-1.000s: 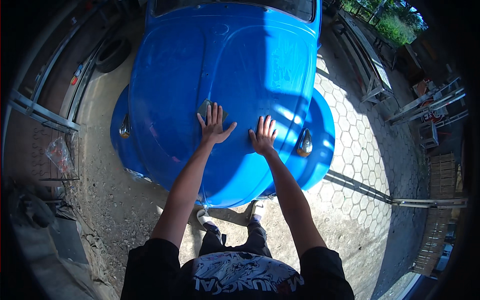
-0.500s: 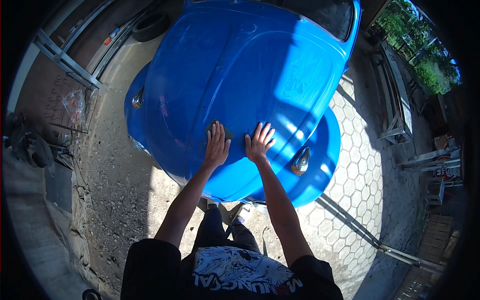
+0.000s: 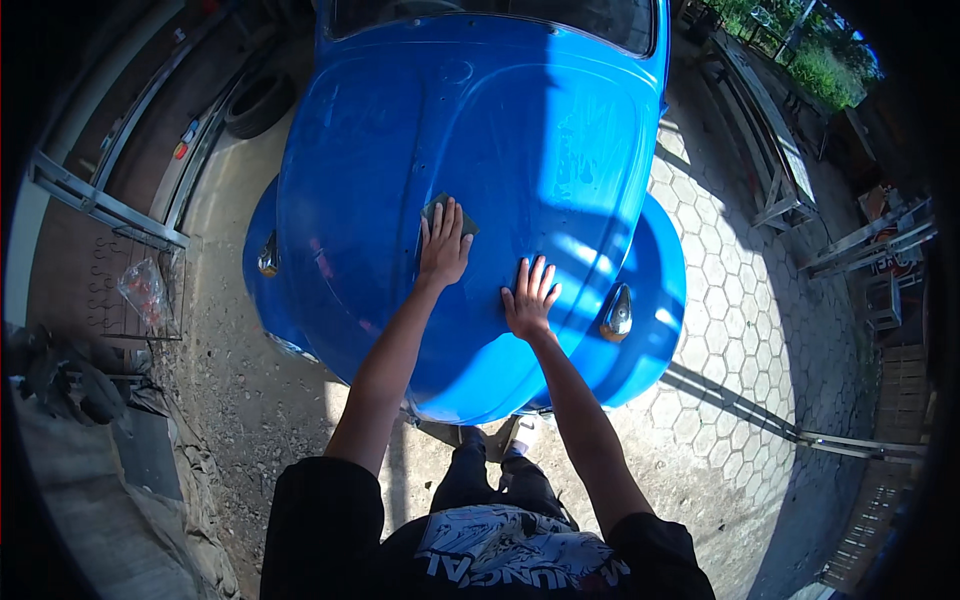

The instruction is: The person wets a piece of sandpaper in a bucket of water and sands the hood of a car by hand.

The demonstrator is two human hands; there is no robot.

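The rounded blue car hood [image 3: 370, 190] spreads in front of me. My left hand [image 3: 442, 250] lies on its middle, fingers extended, pressing a dark grey-green piece of sandpaper [image 3: 469, 222] against the paint. Most of that sheet is hidden under the fingers; its edges show around them. Lower and to the right, my right hand [image 3: 530, 300] rests flat on the hood with spread fingers and nothing in it. A chrome-trimmed lamp [image 3: 617, 312] sits on the right fender, just beyond that hand.
Hexagonal pavers [image 3: 712, 330] cover the ground at right, beside a long wooden bench [image 3: 765, 130]. At far left stand a tire [image 3: 259, 105] and a metal frame [image 3: 105, 205]. A clear plastic bag [image 3: 148, 293] hangs near the left wall.
My left hand has slid the sandpaper farther up the hood toward the windshield. My right hand stays at about the same spot. The whole view has turned slightly.
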